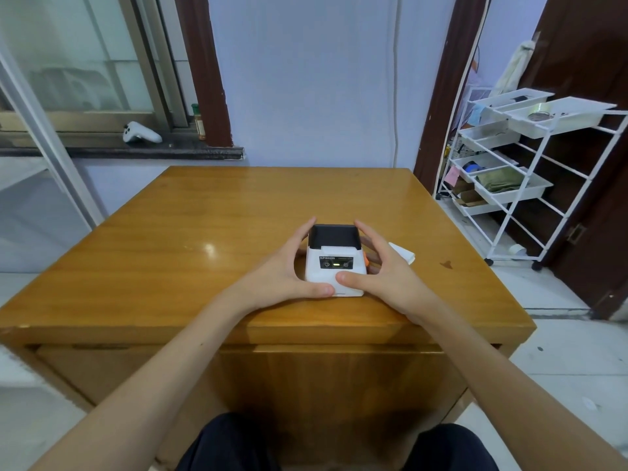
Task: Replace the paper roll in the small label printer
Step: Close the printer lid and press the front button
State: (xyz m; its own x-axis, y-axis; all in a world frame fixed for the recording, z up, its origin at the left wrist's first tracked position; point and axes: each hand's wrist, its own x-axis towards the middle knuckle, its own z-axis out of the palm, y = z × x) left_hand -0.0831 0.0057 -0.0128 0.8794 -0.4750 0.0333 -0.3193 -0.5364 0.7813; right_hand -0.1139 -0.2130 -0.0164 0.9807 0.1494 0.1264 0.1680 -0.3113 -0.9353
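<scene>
A small white label printer (pixel 334 263) with a black lid and a lit green light stands on the wooden table (pixel 204 232), near its front edge. My left hand (pixel 285 270) cups the printer's left side, thumb on its front lower edge. My right hand (pixel 380 270) cups the right side, thumb on the front too. An orange part (pixel 365 261) shows at the printer's right side. A white paper roll (pixel 404 253) lies on the table just behind my right hand, partly hidden by it.
A white wire cart (pixel 530 171) with trays stands right of the table. A window sill at the back left holds a white controller (pixel 141 133) and a bottle (pixel 198 122). The wall is behind the table.
</scene>
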